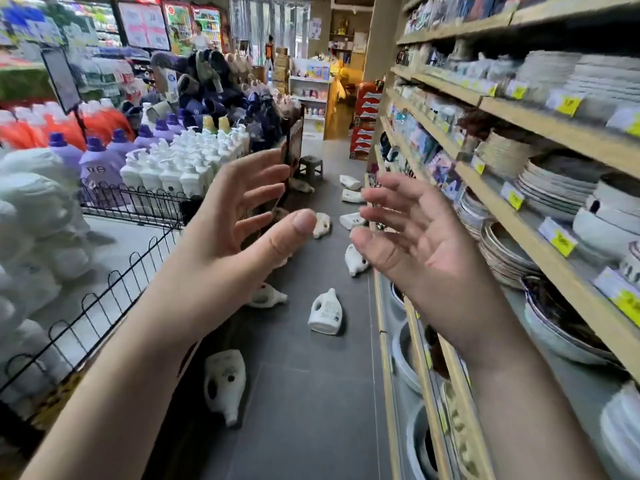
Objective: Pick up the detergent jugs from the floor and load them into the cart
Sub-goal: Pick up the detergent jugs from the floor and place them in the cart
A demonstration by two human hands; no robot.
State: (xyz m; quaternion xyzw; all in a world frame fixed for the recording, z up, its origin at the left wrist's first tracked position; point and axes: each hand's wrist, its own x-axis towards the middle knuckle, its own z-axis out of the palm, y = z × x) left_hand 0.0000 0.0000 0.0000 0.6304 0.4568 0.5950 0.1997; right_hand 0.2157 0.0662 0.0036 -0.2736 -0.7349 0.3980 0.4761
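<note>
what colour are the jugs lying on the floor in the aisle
White, like the jug lying on the dark grey floor; the head view shows it.

White jugs [325,311], dark grey floor [311,410]; purple bottles [100,161], orange bottles [34,128].

Wooden shelves [540,119] fill the right of the frame, holding stacked plates [554,188] and yellow price tags [562,242]. At left, white pump bottles [183,161] stand beside purple bottles [100,161], behind a black wire fence [138,202]. A small stool [310,166] sits at centre, with red boxes [365,123] stacked beyond it.
</note>
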